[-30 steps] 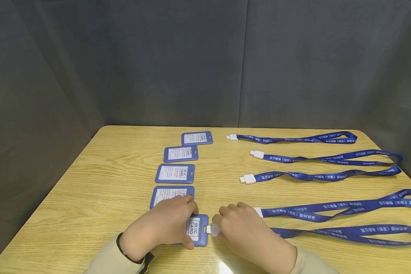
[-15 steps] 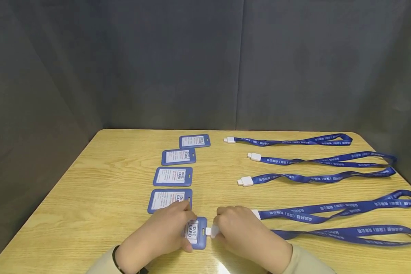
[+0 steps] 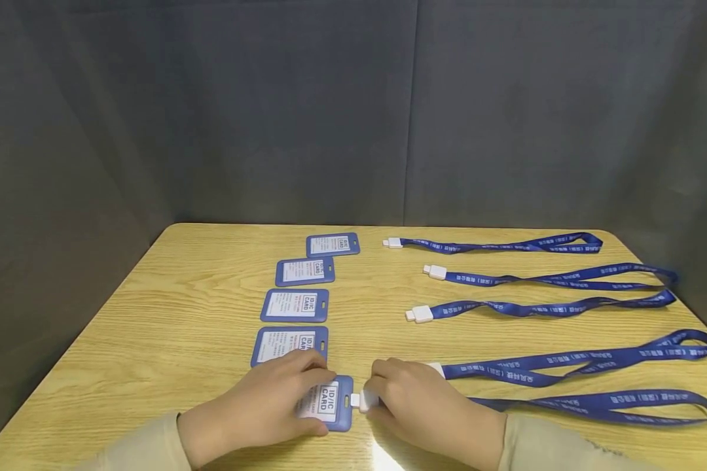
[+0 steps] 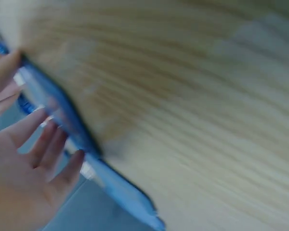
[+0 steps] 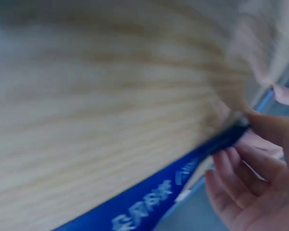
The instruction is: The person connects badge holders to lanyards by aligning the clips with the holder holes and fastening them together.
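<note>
The left hand (image 3: 265, 402), partly closed, grips a blue ID card holder (image 3: 344, 418) by its long edges, midway along the desk's (image 3: 153, 327) near side. The right hand (image 3: 427, 405), fingers curled in, pinches the white clip (image 3: 365, 400) of a blue lanyard (image 3: 642, 398), its tip just beside the holder's slot; contact cannot be told. A misaligned tip could snag the slot's rim; a slack left grip might let the holder slide. The insert (image 3: 328, 399) reads "ID/IC CARD"; the lanyard bears white Chinese characters, among them 科技.

Dark cloth (image 3: 271, 118) hangs behind the wood-grained worktop (image 3: 171, 307) and along both its sides, with a vertical seam (image 3: 410, 118) at the back; glare (image 3: 384, 456) whitens the worktop's near part.
</note>
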The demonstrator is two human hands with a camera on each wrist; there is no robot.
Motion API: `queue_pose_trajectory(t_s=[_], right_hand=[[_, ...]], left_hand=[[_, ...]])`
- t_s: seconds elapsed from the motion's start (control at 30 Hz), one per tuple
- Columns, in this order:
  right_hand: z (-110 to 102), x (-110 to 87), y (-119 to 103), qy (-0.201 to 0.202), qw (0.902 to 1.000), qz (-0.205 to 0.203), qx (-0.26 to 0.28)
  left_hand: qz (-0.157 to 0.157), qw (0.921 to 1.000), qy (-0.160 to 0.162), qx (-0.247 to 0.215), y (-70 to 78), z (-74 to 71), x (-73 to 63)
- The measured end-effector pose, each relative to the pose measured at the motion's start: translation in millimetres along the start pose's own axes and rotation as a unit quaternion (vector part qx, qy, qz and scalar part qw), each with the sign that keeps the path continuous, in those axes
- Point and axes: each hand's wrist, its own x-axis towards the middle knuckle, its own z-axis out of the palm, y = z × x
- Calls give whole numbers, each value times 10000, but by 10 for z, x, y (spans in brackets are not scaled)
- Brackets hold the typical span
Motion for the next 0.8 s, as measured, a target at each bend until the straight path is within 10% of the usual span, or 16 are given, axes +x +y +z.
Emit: queue_pose_trajectory(t_s=[0.8], right_hand=[[55, 26, 10, -22, 9997, -224, 129]], left_hand=[[8, 9977, 445, -508, -107, 110, -3]])
